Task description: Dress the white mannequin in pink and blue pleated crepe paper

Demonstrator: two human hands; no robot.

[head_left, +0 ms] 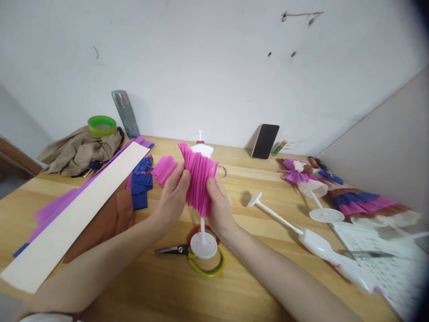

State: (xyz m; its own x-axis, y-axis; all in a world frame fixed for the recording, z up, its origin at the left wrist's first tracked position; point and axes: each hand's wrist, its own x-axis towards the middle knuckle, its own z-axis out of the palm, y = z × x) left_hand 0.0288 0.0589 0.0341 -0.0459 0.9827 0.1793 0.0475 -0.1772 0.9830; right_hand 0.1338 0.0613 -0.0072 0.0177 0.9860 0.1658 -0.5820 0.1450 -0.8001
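Pinching pleated pink paper [200, 183] at either side with left hand [172, 192] and right hand [219, 203], both closed upon it; holding it before a white mannequin [205, 151], between the bench's [161, 286] far and near edges.

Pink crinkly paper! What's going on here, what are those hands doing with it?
A person is pinching the pleated pink paper between their left hand and right hand. It covers most of a little white dress form; I can't tell if it's attached. Scissors lie by the form's round base, and another pink piece lies beside the left hand.
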